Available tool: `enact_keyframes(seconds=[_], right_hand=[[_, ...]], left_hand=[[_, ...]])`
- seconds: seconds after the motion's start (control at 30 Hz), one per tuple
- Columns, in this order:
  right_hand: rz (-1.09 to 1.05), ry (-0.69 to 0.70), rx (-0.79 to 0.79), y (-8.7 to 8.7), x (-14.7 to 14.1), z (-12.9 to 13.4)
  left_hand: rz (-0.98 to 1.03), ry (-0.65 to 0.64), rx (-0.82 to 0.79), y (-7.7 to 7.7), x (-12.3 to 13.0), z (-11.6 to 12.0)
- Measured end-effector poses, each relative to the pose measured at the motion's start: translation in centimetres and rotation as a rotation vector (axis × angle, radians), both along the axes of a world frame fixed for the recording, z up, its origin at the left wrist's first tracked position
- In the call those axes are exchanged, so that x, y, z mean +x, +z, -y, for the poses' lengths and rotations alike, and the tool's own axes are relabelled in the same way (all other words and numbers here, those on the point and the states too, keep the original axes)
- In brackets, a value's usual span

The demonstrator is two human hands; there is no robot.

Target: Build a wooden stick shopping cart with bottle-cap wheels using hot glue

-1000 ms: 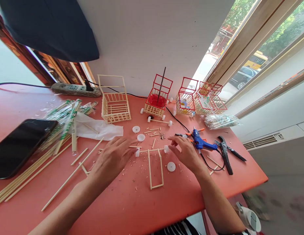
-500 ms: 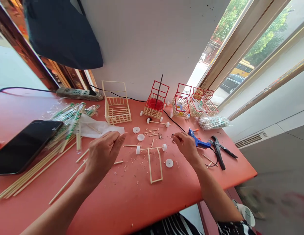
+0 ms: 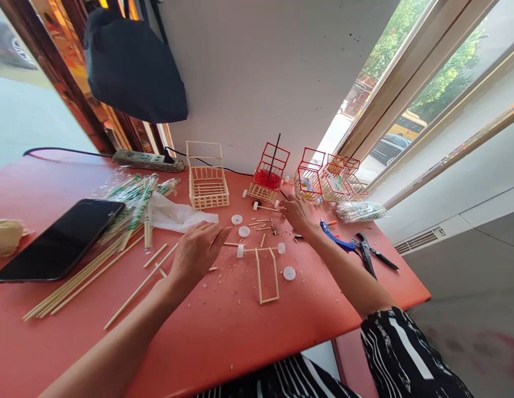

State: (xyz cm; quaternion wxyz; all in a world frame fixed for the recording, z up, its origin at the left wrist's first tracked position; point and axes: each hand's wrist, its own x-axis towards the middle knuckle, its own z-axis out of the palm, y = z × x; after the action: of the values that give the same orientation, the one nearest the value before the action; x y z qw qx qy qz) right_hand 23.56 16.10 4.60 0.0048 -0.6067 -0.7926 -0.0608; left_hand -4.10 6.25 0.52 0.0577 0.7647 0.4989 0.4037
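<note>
My right hand (image 3: 297,214) reaches over the far middle of the table. Its fingers are closed at the right end of a wooden stick axle (image 3: 266,208) with white wheels, and they hide that end. My left hand (image 3: 201,249) hangs over the table, thumb and fingers pressed together. Anything inside it is hidden. Between the hands lies a stick frame (image 3: 259,279), joined to another axle (image 3: 263,249) with a white wheel at each end. Loose white wheels (image 3: 289,273) and cut stick pieces lie around it.
A plain stick cart body (image 3: 209,190) and a red-trimmed cart (image 3: 263,188) stand at the back. More carts (image 3: 309,179) stand right. A blue glue gun (image 3: 337,237) and pliers (image 3: 366,254) lie right; a phone (image 3: 60,237) and long sticks (image 3: 87,276) left.
My right hand has moved forward and left, from beside the glue gun to the far axle. My left hand stays in much the same pose. The view has shifted slightly.
</note>
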Motion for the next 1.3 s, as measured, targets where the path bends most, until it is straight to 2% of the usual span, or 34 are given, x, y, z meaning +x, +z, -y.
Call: enact_keyframes(seconds=[0.23, 0.37, 0.43, 0.5, 0.57, 0.63, 0.77, 0.87, 0.97, 1.1, 1.3], right_hand=[[0.075, 0.013, -0.037, -1.1, -0.1, -0.9], [0.054, 0.017, -0.004, -0.1, 0.0, -0.1], [0.033, 0.018, 0.027, 1.1, 0.3, 1.6], [0.005, 0.035, 0.061, 2.4, 0.7, 4.4], [-0.085, 0.146, 0.120, 3.4, 1.1, 8.1], [-0.111, 0.232, 0.110, 3.8, 1.4, 12.1], [-0.061, 0.301, 0.072, 2.4, 1.1, 18.2], [-0.002, 0.301, 0.091, 0.8, 0.4, 20.2], [0.046, 0.308, 0.066, -0.3, -0.3, 20.8], [0.039, 0.323, 0.017, -0.8, -0.7, 20.9], [0.022, 0.314, 0.037, -1.8, -0.6, 20.8]], left_hand=[[-0.011, -0.003, 0.035, 0.0, 0.0, 0.0], [-0.018, 0.003, 0.023, 0.1, -0.1, 0.0], [-0.010, 0.019, 0.004, 0.1, -0.2, 0.0], [0.002, 0.024, -0.012, 0.1, -0.3, 0.0], [0.012, 0.020, -0.017, 0.2, -0.5, 0.0], [0.015, 0.015, -0.011, 0.3, -0.5, 0.1], [0.001, 0.004, 0.002, 0.5, -0.4, 0.4], [-0.004, -0.031, 0.021, 0.5, -0.2, 0.7], [-0.012, -0.077, 0.024, 0.6, 0.3, 1.0], [-0.005, -0.133, 0.039, 1.3, 1.0, 1.8], [0.006, -0.226, 0.038, 1.5, 1.8, 2.4]])
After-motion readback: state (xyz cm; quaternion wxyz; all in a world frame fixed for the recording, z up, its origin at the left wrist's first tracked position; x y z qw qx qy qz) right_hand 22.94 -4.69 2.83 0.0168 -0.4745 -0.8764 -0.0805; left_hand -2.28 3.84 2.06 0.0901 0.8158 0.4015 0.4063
